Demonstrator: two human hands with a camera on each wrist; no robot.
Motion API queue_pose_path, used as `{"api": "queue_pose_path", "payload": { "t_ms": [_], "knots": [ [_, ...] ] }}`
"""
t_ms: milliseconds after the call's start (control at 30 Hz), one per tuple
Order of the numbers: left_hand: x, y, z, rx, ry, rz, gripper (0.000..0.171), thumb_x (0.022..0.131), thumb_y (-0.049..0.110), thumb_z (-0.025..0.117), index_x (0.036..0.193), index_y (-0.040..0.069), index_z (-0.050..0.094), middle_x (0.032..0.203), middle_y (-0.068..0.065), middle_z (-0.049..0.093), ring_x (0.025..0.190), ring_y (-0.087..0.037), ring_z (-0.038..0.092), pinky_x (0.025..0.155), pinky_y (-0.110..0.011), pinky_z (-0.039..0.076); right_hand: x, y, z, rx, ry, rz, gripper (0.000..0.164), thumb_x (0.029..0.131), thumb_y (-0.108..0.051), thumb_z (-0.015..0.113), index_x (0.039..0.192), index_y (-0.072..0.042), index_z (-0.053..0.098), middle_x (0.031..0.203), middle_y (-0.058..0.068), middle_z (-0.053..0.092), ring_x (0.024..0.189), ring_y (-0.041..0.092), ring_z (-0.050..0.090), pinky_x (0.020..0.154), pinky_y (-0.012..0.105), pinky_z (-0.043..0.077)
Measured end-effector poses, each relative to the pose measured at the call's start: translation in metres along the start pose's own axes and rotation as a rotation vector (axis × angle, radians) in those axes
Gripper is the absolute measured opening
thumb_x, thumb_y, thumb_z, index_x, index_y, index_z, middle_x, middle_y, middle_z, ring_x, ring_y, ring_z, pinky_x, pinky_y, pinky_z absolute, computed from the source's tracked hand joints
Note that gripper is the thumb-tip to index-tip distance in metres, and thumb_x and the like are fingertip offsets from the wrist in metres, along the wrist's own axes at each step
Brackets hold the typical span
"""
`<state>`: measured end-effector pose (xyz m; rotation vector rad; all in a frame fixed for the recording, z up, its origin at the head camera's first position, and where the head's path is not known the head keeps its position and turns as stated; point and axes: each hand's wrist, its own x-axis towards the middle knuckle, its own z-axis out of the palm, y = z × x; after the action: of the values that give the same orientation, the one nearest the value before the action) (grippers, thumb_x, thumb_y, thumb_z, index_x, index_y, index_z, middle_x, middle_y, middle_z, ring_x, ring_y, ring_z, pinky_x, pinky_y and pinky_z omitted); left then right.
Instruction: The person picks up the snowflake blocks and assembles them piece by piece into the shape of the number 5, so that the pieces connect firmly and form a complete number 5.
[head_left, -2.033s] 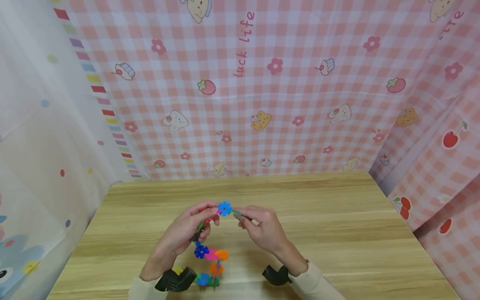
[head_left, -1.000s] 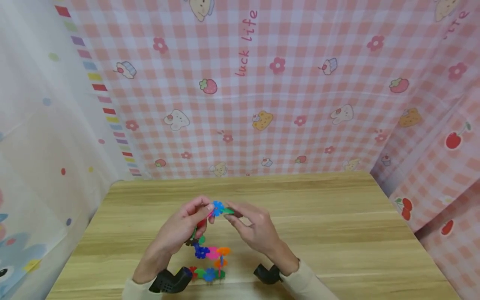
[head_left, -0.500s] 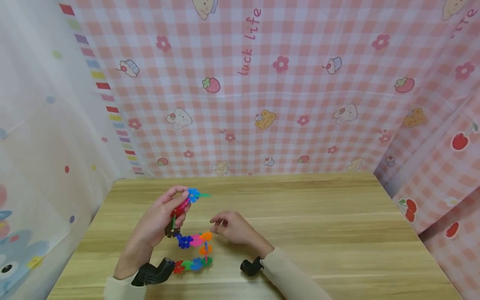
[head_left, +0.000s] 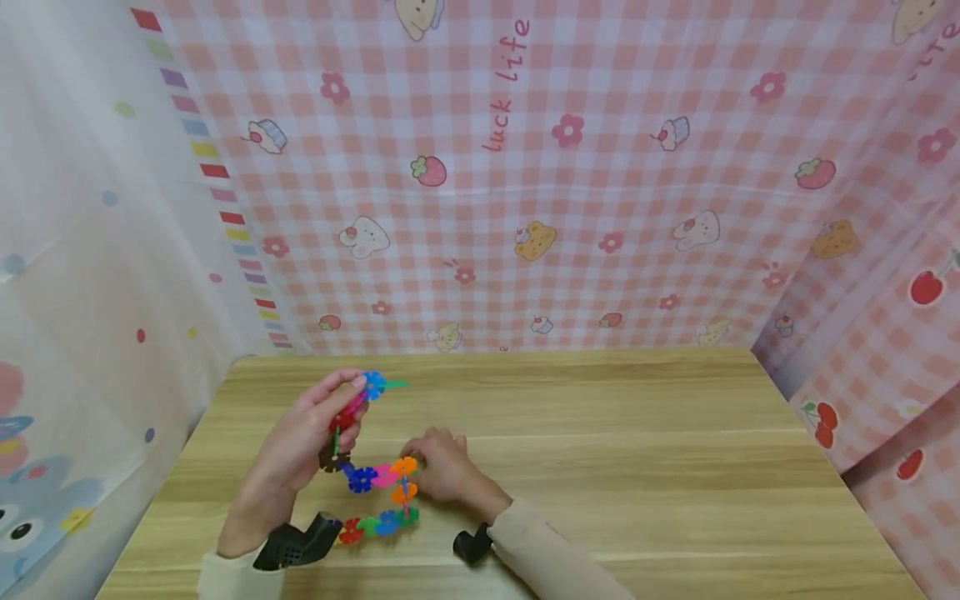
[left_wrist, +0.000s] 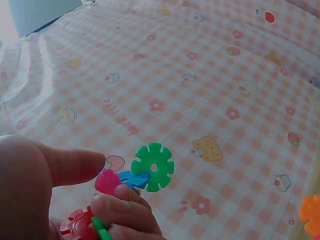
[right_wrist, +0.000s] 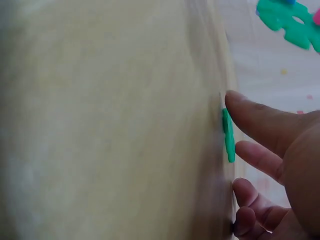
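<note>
My left hand (head_left: 296, 437) is raised over the left part of the table, gripping a chain of colourful interlocking snowflake discs (head_left: 362, 480). At its upper end a blue disc (head_left: 372, 385) and a green disc (left_wrist: 153, 167) stick out past the fingertips. Beside the thumb and fingers, a pink disc (left_wrist: 107, 182) shows in the left wrist view. The rest of the chain hangs down in a bend. Low at the tabletop is my right hand (head_left: 444, 468), just behind the orange discs. A loose green disc (right_wrist: 229, 136) lies by its parted thumb and fingers in the right wrist view.
The wooden table (head_left: 637, 467) spreads out to the right of both hands. A pink checked curtain (head_left: 570, 183) hangs behind its far edge, and a white dotted curtain (head_left: 97, 275) hangs at the left. Black camera mounts (head_left: 300, 542) sit on the wrists.
The right hand has let go of the green disc, which stays on the chain's end, and has dropped to the table. My left hand has moved left with the chain.
</note>
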<state>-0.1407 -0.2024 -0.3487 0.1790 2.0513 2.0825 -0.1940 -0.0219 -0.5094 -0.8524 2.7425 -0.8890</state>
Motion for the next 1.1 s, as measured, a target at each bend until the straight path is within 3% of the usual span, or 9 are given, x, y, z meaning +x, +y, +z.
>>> {"api": "queue_pose_path", "payload": {
  "t_ms": [300,633,800,900,1033,1100],
  "knots": [
    [-0.002,0.004,-0.001,0.011,0.02,0.031,0.027,0.104,0.038,0.049,0.109,0.011,0.051,0.078,0.003,0.048,0.054,-0.009,0.044,0.051,-0.02,0.041,0.0,0.001,0.0,0.003,-0.013,0.009,0.029,0.076,-0.014,0.081,0.103,-0.021,0.075,0.085,-0.011,0.053,0.081,0.007,0.042,0.072,0.025,0.023],
    [-0.003,0.005,-0.003,0.014,0.012,0.043,0.024,0.105,0.036,0.049,0.107,0.012,0.051,0.077,0.003,0.047,0.054,-0.009,0.043,0.051,-0.02,0.041,-0.001,0.01,-0.006,0.158,-0.04,0.021,0.024,0.077,-0.015,0.085,0.09,-0.016,0.064,0.08,-0.007,0.051,0.078,0.007,0.044,0.077,0.024,0.03],
    [0.0,0.0,0.001,0.039,0.007,0.033,0.021,0.104,0.034,0.052,0.106,0.014,0.054,0.067,0.006,0.043,0.049,-0.008,0.039,0.047,-0.019,0.036,-0.004,0.02,-0.019,0.35,-0.008,0.005,0.02,0.081,-0.005,0.08,0.089,-0.011,0.062,0.073,-0.006,0.053,0.067,0.004,0.047,0.065,0.017,0.04],
    [0.002,-0.005,0.007,0.092,0.014,0.022,0.023,0.103,0.034,0.055,0.11,0.013,0.059,0.06,0.006,0.04,0.046,-0.008,0.037,0.046,-0.02,0.033,-0.009,0.023,-0.034,0.491,0.043,0.015,0.013,0.085,0.002,0.072,0.09,-0.007,0.065,0.074,-0.005,0.059,0.066,0.01,0.055,0.058,0.017,0.042],
    [0.005,-0.008,0.018,0.131,0.018,-0.019,0.03,0.1,0.036,0.059,0.111,0.009,0.062,0.059,0.006,0.039,0.046,-0.009,0.033,0.045,-0.02,0.031,-0.021,0.017,-0.064,0.706,0.078,0.052,0.006,0.093,-0.001,0.065,0.099,-0.004,0.067,0.08,0.007,0.069,0.069,0.029,0.064,0.062,0.032,0.056],
    [0.007,-0.009,0.023,0.134,0.017,-0.045,0.032,0.099,0.037,0.061,0.109,0.006,0.063,0.059,0.005,0.039,0.047,-0.009,0.032,0.045,-0.02,0.029,-0.028,0.012,-0.08,0.797,0.091,0.052,0.009,0.095,-0.004,0.064,0.103,-0.002,0.067,0.084,0.015,0.071,0.071,0.032,0.066,0.07,0.043,0.06]
  ]
}}
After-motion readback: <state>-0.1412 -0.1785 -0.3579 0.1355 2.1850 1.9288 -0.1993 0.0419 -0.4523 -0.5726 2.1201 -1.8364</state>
